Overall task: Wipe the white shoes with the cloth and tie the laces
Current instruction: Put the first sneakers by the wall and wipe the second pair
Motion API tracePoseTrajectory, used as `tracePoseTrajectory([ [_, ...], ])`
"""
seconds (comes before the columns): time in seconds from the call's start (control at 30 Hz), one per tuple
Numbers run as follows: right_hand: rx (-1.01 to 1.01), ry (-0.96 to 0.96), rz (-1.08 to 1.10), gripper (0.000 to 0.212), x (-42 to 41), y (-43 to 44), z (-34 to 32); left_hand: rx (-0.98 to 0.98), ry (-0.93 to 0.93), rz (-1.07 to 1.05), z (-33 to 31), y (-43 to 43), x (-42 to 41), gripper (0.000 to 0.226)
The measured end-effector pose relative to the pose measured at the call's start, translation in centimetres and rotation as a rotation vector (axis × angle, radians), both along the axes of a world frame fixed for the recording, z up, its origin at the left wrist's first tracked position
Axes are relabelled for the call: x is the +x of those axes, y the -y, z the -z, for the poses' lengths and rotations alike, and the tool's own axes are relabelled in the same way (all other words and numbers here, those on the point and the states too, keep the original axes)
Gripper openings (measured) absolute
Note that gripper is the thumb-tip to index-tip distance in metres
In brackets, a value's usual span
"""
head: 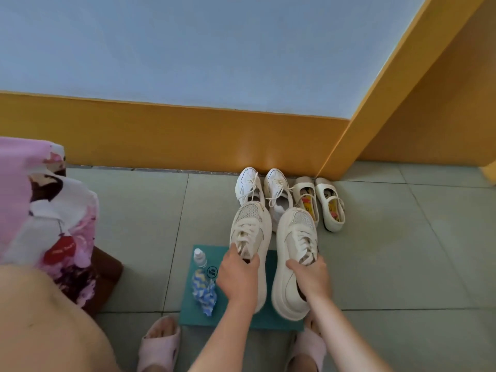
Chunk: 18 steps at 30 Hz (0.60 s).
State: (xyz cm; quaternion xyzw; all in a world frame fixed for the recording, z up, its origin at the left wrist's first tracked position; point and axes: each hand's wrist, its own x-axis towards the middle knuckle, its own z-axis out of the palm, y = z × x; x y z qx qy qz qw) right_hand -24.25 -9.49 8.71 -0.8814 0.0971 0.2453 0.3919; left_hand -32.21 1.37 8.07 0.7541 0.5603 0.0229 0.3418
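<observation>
White left shoe is gripped at its collar by the left hand, fingers curled round it; the right hand grips the right shoe likewise, both over the teal mat. Set down carelessly, they could topple the bottle or bury the cloth (just beside the left wrist). Whether the soles touch the mat is unclear; both heels are hidden.
</observation>
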Motion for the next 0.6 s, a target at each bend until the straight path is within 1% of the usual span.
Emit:
tracePoseTrajectory([
  [0.13,-0.045,0.016,-0.035,0.059,-1.6,0.8,1.3,-0.035,-0.009,-0.037,1.9,2.5,-1.8,0.050],
  [0.27,-0.111,0.023,-0.077,0.066,-3.0,1.2,2.5,0.008,-0.039,-0.041,2.5,3.1,-2.5,0.055],
  [0.43,-0.231,0.050,-0.139,0.068,-3.7,1.4,3.3,0.026,-0.075,-0.061,2.9,3.4,-3.1,0.065],
  [0.6,-0.239,0.032,-0.124,0.072,-4.4,0.8,3.7,0.037,-0.115,-0.031,2.7,3.6,-2.7,0.068],
])
